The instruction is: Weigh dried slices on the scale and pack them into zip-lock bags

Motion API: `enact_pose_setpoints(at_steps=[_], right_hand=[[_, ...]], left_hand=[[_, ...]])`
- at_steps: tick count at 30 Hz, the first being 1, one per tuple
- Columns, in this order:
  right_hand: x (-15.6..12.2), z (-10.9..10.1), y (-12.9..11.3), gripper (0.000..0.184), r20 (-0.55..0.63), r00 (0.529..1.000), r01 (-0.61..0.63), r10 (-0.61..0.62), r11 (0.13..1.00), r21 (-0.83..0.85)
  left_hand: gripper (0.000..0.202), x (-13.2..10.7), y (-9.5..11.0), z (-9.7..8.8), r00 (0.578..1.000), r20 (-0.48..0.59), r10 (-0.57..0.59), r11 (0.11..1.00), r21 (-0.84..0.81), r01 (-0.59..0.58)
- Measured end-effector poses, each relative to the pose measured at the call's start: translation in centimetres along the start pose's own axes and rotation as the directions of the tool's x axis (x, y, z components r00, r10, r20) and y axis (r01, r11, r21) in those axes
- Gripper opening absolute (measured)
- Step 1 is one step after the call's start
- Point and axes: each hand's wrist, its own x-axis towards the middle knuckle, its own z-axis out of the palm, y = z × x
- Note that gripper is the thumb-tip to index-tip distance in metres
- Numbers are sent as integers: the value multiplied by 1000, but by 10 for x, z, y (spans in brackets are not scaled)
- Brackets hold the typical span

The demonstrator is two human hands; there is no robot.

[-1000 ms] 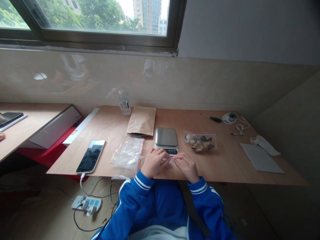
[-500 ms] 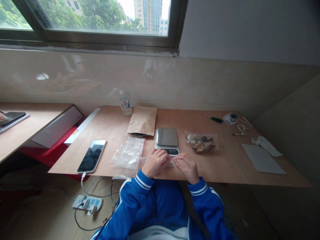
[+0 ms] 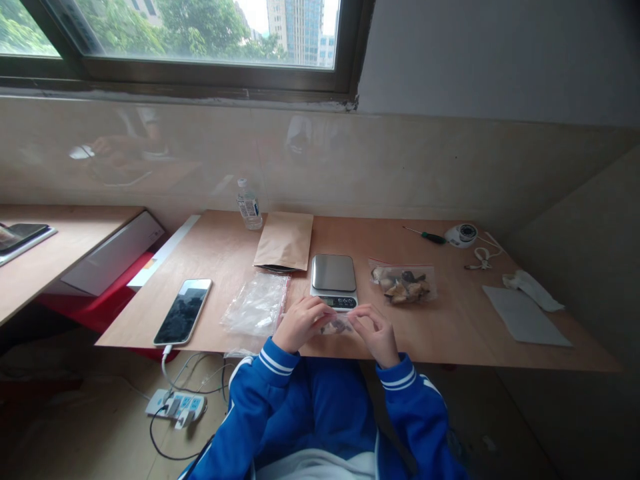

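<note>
Head view. The left hand [image 3: 304,325] and the right hand [image 3: 375,337] are at the near edge of the surface [image 3: 440,337], well within reach of each other. Thumb and fingers of each are pinched together on the upper edge of a small clear bag [image 3: 337,326], left hand toward its left end, right hand toward its right end. The small clear bag lies between the hands, just on the near side of the scale [image 3: 334,275], with small dark pieces visible inside. Whether its mouth is sealed cannot be determined; the fingers cover much of the edge.

The scale's metal plate carries nothing. To its right lies a filled bag [image 3: 404,287] of brown and pale dried pieces. To its left lie flat clear bags [image 3: 256,305], with a brown paper pouch [image 3: 284,241] on their far side and a phone [image 3: 183,313] further left.

Assessment: the step in hand appears to be work on the mouth of the small clear bag, probably pressing its edges together. The next move would call for both pinches kept level along that edge, the film pulled flat without creases, and the pieces held low, clear of the fingers.
</note>
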Motion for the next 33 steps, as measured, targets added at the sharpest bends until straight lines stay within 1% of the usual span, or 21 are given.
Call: enact_pose_setpoints(at_steps=[5, 11, 14, 18, 22, 26, 30, 33], right_hand=[[0, 6, 3, 6, -15, 1000, 5, -5, 1000, 9], [-2, 10, 6, 8, -61, 998, 10, -9, 1000, 5], [-1, 13, 4, 9, -93, 996, 7, -9, 1000, -23], [1, 16, -1, 9, -122, 992, 15, -20, 999, -43], [4, 18, -5, 10, -115, 993, 14, -17, 999, -33], [3, 20, -2, 9, -83, 996, 8, -7, 1000, 4], [3, 21, 2, 6, -53, 999, 10, -10, 1000, -6], [3, 20, 3, 3, -53, 997, 51, -53, 998, -46]], left_hand=[[15, 0, -2, -1, 1000, -10, -11, 997, -71, 10], [15, 0, -4, 1, 1000, -5, -29, 995, -97, 28], [15, 1, -4, 1, 999, -3, -44, 992, -119, 43], [14, 3, -1, 0, 996, 8, -91, 985, -147, 92], [14, 4, 0, -2, 989, 17, -145, 970, -194, 146], [16, 4, 1, -4, 982, 14, -190, 953, -237, 188], [15, 5, 3, -6, 980, 27, -196, 944, -264, 196], [14, 6, 4, -6, 979, 30, -200, 944, -262, 201]])
